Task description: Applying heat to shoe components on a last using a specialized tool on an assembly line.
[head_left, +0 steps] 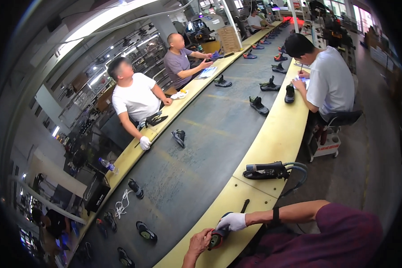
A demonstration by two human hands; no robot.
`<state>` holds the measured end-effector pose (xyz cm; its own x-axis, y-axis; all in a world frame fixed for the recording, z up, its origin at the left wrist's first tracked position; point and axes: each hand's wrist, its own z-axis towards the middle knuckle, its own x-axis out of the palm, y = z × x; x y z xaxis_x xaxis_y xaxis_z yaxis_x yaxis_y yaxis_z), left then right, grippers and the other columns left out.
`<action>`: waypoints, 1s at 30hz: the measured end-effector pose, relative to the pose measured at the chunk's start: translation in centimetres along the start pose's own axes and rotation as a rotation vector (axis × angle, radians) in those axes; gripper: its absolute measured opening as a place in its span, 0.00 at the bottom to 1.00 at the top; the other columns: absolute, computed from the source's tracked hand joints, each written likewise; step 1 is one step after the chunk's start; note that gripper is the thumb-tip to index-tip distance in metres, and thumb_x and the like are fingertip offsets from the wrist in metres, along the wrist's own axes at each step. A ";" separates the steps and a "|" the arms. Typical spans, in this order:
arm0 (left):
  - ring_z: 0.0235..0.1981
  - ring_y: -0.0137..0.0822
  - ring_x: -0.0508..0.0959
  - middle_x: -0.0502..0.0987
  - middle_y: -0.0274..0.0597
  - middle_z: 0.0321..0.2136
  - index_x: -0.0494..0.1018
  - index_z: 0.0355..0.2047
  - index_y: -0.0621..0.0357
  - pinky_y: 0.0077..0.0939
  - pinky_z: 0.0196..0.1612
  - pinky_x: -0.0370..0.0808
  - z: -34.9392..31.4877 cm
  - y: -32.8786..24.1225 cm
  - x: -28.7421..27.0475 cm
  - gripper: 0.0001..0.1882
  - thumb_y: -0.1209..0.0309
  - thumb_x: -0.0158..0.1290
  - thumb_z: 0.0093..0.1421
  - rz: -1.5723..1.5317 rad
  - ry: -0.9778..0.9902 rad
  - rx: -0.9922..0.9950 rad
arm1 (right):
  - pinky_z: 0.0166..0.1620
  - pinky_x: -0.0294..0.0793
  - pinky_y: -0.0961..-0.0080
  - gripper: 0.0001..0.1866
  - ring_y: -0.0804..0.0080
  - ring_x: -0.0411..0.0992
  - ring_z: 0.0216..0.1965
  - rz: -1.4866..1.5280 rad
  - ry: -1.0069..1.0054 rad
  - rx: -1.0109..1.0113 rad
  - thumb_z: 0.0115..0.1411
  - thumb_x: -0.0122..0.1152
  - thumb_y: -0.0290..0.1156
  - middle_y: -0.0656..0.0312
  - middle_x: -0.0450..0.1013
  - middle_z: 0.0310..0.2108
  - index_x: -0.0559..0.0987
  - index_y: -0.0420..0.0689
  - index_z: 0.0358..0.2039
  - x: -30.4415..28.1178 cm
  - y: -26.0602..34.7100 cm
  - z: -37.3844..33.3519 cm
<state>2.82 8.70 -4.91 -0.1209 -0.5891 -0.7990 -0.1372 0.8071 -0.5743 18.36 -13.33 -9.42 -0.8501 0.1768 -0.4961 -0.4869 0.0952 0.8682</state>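
At the near edge of the yellow ledge, a dark shoe [215,241] with red trim and a green patch lies between my two hands. My left hand [201,241] is bare, its fingers closed around one end of the shoe. Over the other end bends my right hand [233,222], in a white glove and gripping the shoe from above. Its fingertips are partly hidden. A thin black tool [245,206] lies on the ledge just beyond my right hand. Farther along rests a black hand-held device [265,170] with a hose or cable.
A grey conveyor belt [201,138] runs away from me, carrying several shoes, including a dark shoe [146,232] nearby, and a white cord [122,204]. Two people stand at the far-side ledge [125,158]. Another person [330,80] sits writing on my side, beside a shoe [290,94].
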 end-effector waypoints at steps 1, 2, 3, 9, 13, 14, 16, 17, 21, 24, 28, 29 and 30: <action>0.41 0.55 0.87 0.87 0.52 0.38 0.82 0.55 0.44 0.49 0.49 0.82 0.2 0.0 -0.2 0.17 0.56 0.51 0.73 -0.007 0.015 -0.032 | 0.55 0.79 0.60 0.31 0.49 0.81 0.51 -0.001 0.009 -0.001 0.54 0.55 0.17 0.50 0.83 0.47 0.82 0.48 0.60 0.1 0.0 0.2; 0.43 0.56 0.87 0.87 0.51 0.39 0.83 0.55 0.43 0.49 0.50 0.81 0.2 -0.1 -0.3 0.18 0.54 0.49 0.74 0.023 0.032 -0.067 | 0.56 0.79 0.61 0.32 0.50 0.81 0.51 0.015 0.029 0.025 0.55 0.55 0.17 0.50 0.83 0.49 0.82 0.48 0.61 0.1 0.0 0.4; 0.43 0.56 0.87 0.87 0.51 0.39 0.83 0.55 0.43 0.49 0.50 0.81 0.1 0.2 -0.1 0.18 0.54 0.49 0.74 0.018 0.028 -0.072 | 0.56 0.79 0.61 0.32 0.51 0.81 0.52 0.031 0.048 0.050 0.55 0.55 0.17 0.50 0.84 0.50 0.81 0.48 0.62 0.2 -0.3 0.6; 0.45 0.56 0.86 0.87 0.51 0.40 0.83 0.53 0.44 0.50 0.51 0.81 0.6 0.9 0.4 0.18 0.54 0.49 0.74 0.014 -0.012 -0.096 | 0.56 0.80 0.62 0.35 0.54 0.82 0.51 0.001 0.046 0.119 0.56 0.54 0.18 0.52 0.84 0.52 0.78 0.52 0.65 1.0 -0.4 0.8; 0.42 0.55 0.87 0.87 0.50 0.38 0.84 0.50 0.50 0.45 0.47 0.82 0.9 1.0 0.7 0.17 0.56 0.51 0.74 0.013 -0.052 -0.058 | 0.52 0.81 0.62 0.36 0.54 0.83 0.49 -0.005 0.126 0.147 0.55 0.56 0.20 0.54 0.84 0.52 0.78 0.55 0.66 -0.2 0.9 1.3; 0.42 0.54 0.87 0.87 0.50 0.37 0.84 0.49 0.50 0.45 0.47 0.82 1.0 1.2 0.9 0.16 0.56 0.52 0.74 0.007 -0.074 -0.049 | 0.49 0.81 0.61 0.36 0.56 0.83 0.45 -0.002 0.221 0.258 0.56 0.55 0.19 0.53 0.84 0.48 0.78 0.56 0.66 -1.7 3.3 1.6; 0.42 0.54 0.87 0.87 0.50 0.37 0.84 0.48 0.50 0.44 0.46 0.82 1.6 1.4 1.4 0.16 0.57 0.52 0.74 0.008 -0.092 -0.034 | 0.40 0.82 0.59 0.38 0.54 0.84 0.37 -0.091 0.281 0.281 0.53 0.56 0.19 0.53 0.85 0.42 0.79 0.60 0.66 -2.1 3.5 2.5; 0.42 0.53 0.87 0.87 0.49 0.37 0.84 0.47 0.50 0.43 0.46 0.82 1.8 1.5 1.6 0.15 0.58 0.52 0.74 0.014 -0.113 -0.020 | 0.40 0.82 0.59 0.38 0.54 0.84 0.37 -0.086 0.266 0.296 0.53 0.56 0.19 0.53 0.85 0.42 0.79 0.60 0.66 -1.5 2.4 3.1; 0.39 0.55 0.85 0.85 0.52 0.38 0.82 0.47 0.57 0.47 0.44 0.80 0.4 2.4 3.1 0.17 0.57 0.56 0.71 -0.053 -0.256 -0.080 | 0.43 0.82 0.56 0.31 0.48 0.84 0.40 -0.164 0.238 0.159 0.54 0.60 0.25 0.52 0.85 0.43 0.83 0.59 0.60 0.7 -0.5 4.9; 0.40 0.56 0.82 0.83 0.52 0.40 0.79 0.42 0.63 0.47 0.47 0.78 -3.0 -5.4 1.9 0.15 0.61 0.55 0.73 -0.099 -0.605 -0.220 | 0.45 0.81 0.56 0.28 0.48 0.83 0.42 -0.146 0.206 0.233 0.54 0.61 0.24 0.51 0.85 0.42 0.85 0.57 0.57 -1.3 2.9 3.7; 0.45 0.58 0.80 0.81 0.57 0.44 0.79 0.49 0.62 0.50 0.52 0.76 -6.3 -10.2 6.5 0.15 0.63 0.58 0.71 -0.110 -0.588 -0.161 | 0.41 0.80 0.56 0.21 0.48 0.83 0.39 -0.110 0.164 0.133 0.55 0.63 0.28 0.51 0.85 0.40 0.87 0.55 0.50 -0.6 1.5 3.7; 0.47 0.59 0.79 0.81 0.58 0.45 0.78 0.51 0.62 0.52 0.53 0.75 -6.8 -10.4 7.6 0.16 0.64 0.59 0.70 -0.022 -0.651 -0.062 | 0.39 0.80 0.56 0.24 0.48 0.83 0.38 -0.142 0.206 0.113 0.55 0.63 0.25 0.52 0.85 0.39 0.86 0.57 0.53 -0.8 1.2 3.9; 0.47 0.59 0.79 0.81 0.58 0.45 0.78 0.51 0.62 0.52 0.53 0.75 -7.1 -10.5 8.7 0.16 0.64 0.59 0.70 -0.022 -0.642 -0.058 | 0.39 0.80 0.56 0.24 0.48 0.83 0.38 -0.136 0.200 0.119 0.55 0.63 0.25 0.52 0.85 0.39 0.86 0.57 0.53 -0.9 1.3 3.9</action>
<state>-3.76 -5.21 -4.57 0.4923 -0.4498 -0.7451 -0.1876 0.7812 -0.5955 19.24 -9.51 -7.80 -0.8069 -0.0412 -0.5893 -0.5824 0.2217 0.7821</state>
